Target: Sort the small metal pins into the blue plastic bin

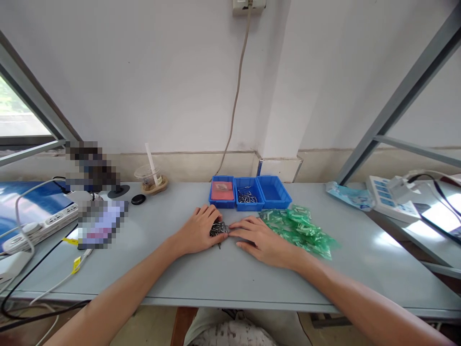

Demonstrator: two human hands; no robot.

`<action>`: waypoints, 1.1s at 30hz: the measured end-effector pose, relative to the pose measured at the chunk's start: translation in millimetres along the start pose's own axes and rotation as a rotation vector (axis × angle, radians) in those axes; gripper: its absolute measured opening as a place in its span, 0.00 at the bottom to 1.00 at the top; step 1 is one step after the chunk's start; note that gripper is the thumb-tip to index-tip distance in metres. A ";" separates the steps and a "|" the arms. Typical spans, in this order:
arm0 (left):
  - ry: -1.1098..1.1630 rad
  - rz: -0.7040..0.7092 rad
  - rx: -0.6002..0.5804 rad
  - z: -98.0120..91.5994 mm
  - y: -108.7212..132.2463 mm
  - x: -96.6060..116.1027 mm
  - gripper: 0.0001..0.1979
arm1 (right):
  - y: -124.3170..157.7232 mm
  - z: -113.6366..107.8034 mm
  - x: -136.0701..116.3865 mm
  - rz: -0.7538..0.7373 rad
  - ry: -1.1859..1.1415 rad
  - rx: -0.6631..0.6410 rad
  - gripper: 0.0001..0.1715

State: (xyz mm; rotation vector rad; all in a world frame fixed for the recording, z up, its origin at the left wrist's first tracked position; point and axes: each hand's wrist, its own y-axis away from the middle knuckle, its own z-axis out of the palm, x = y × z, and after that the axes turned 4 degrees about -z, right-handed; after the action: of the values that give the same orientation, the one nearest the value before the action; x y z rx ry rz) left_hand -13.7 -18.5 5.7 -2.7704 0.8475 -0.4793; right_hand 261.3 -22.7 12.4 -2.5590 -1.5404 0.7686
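A small pile of short metal pieces, dark and silvery like pins or screws, lies on the table in front of me. My left hand rests on its left side, thumb and fingers apart and curved around the pile. From the right, my right hand lies low over the table with fingers stretched out, the tips at the pile's right edge. Green plastic bags holding small silvery pieces lie just beyond my right hand. Similar metal pieces fill part of the middle blue bin.
The left blue bin holds a pink packet; the right blue bin shows its bare floor. A cup, a black round lid and power strips with cables stand left. A blue packet and white power strip lie right.
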 end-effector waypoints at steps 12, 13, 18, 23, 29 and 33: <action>0.107 0.067 -0.047 -3.0 -1.5 5.6 0.06 | -0.5 1.1 1.9 -0.027 0.015 0.041 0.16; 0.110 0.070 -0.046 -3.0 -1.6 5.8 0.06 | -0.6 1.1 1.8 -0.028 0.008 0.035 0.16; 0.113 0.089 -0.034 -2.2 -1.5 6.2 0.08 | -1.1 0.0 0.5 -0.033 0.008 0.028 0.17; 0.043 0.047 0.008 2.5 -2.0 4.4 0.06 | -1.4 -0.3 0.5 -0.065 0.016 0.011 0.17; -0.012 0.000 0.048 7.6 -2.8 0.1 0.07 | -1.3 -1.1 -2.0 -0.100 0.047 -0.016 0.19; 0.018 -0.017 0.007 0.9 -3.3 1.1 0.12 | 0.0 -0.7 -1.8 -0.090 0.071 0.012 0.20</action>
State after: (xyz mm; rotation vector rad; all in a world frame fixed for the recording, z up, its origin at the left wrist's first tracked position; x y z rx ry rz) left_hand -10.9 -16.3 6.0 -2.7734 0.8258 -0.5104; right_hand 260.9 -24.1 13.7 -2.4603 -1.6116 0.6674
